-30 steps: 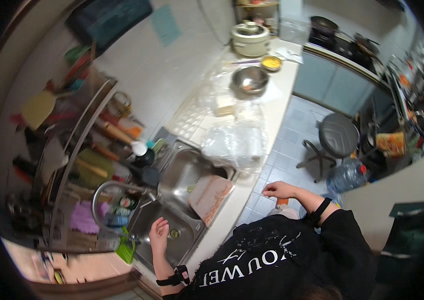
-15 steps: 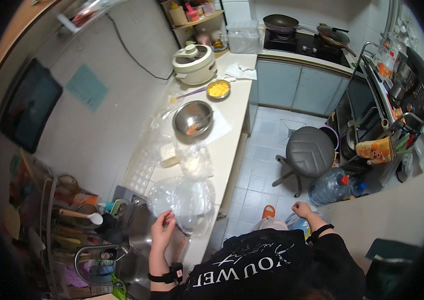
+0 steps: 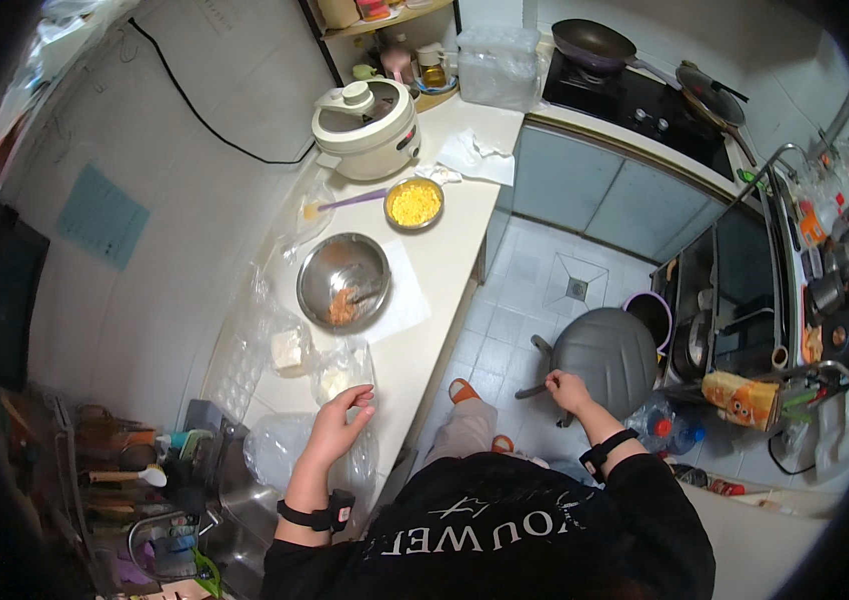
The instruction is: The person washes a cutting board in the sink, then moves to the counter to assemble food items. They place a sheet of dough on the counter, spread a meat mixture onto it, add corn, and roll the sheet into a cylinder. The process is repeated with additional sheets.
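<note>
My left hand [image 3: 339,425] hovers at the counter's edge, its fingers apart and nothing in them. Just beyond the fingertips lies a clear bag of pale food [image 3: 337,372], with a white block [image 3: 291,352] in plastic beside it. Clear plastic wrapping [image 3: 267,447] spreads under and left of that wrist. Farther along stands a steel bowl [image 3: 330,262] with a little reddish-brown minced food inside. Behind it is a small bowl of yellow bits [image 3: 414,204]. Out over the floor, in front of the grey stool [image 3: 610,358], my right hand [image 3: 569,388] is loosely closed with nothing visible in it.
A cream cooker [image 3: 367,130] stands at the counter's far end near crumpled paper [image 3: 475,157]. Beyond is a black stove [image 3: 635,100] with pans. The sink [image 3: 245,510] lies at lower left. A rack [image 3: 755,240] and water bottles [image 3: 685,432] line the right side.
I have moved forward along the counter, so the bowls and stool appear nearer. My left hand has passed from the plastic wrapping to the bag. My right hand now shows against the stool.
</note>
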`<state>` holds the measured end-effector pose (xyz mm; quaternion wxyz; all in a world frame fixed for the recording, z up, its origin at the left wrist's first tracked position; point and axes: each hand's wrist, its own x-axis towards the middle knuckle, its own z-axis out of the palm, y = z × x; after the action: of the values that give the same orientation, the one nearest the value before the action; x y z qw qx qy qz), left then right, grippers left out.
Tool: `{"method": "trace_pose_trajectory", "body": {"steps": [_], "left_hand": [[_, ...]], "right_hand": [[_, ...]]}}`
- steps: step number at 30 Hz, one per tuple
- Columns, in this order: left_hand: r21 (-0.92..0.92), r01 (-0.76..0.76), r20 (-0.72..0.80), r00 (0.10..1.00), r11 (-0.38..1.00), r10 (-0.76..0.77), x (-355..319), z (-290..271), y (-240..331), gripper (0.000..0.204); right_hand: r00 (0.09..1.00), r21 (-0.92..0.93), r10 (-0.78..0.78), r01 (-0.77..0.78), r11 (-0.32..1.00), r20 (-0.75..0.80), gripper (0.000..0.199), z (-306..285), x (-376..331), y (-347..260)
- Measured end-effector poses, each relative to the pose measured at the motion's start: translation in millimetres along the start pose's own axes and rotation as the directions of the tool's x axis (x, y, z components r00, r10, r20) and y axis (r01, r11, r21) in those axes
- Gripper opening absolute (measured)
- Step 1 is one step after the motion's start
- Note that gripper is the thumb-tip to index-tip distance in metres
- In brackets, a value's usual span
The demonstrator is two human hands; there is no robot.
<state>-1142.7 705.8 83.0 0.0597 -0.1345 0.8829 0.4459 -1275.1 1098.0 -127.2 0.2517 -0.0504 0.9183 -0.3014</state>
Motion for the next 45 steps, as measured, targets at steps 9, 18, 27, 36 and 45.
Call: {"method": "trace_pose_trajectory", "body": {"steps": [9, 18, 27, 36, 45], "left_hand": [[0.002, 0.146, 0.151, 0.978, 0.989, -0.145, 106.3, 12.0, -33.9, 0.027], [0.211, 0.274, 0.187, 0.931, 0.938, -0.314, 138.1, 45.7, -63.5, 0.024], [-0.455, 0.544, -0.063, 0.770, 0.705, -0.634, 143.8, 16.9, -8.7, 0.019], [-0.709, 0.231, -0.403, 0.642, 0.666, -0.653, 174.7, -50.3, 82.9, 0.027], [-0.743, -0.004, -0.424, 0.778, 0.670, -0.464, 243.0, -60.3, 90.5, 0.026]], "right_hand": [[0.989, -0.342, 0.008, 0.043, 0.939, 0.145, 0.024, -31.9, 120.4, 13.8], [0.866, -0.653, 0.235, 0.130, 0.746, 0.441, 0.038, -21.7, 223.3, 57.3], [0.665, -0.248, -0.562, 0.512, 0.823, -0.492, 0.029, -166.7, 382.6, -151.2], [0.668, -0.407, -0.742, 0.663, 0.628, -0.056, 0.037, -176.5, 499.5, -204.8], [0.628, 0.093, -0.718, 0.768, 0.633, -0.300, 0.022, -201.0, 413.5, -276.7]]}}
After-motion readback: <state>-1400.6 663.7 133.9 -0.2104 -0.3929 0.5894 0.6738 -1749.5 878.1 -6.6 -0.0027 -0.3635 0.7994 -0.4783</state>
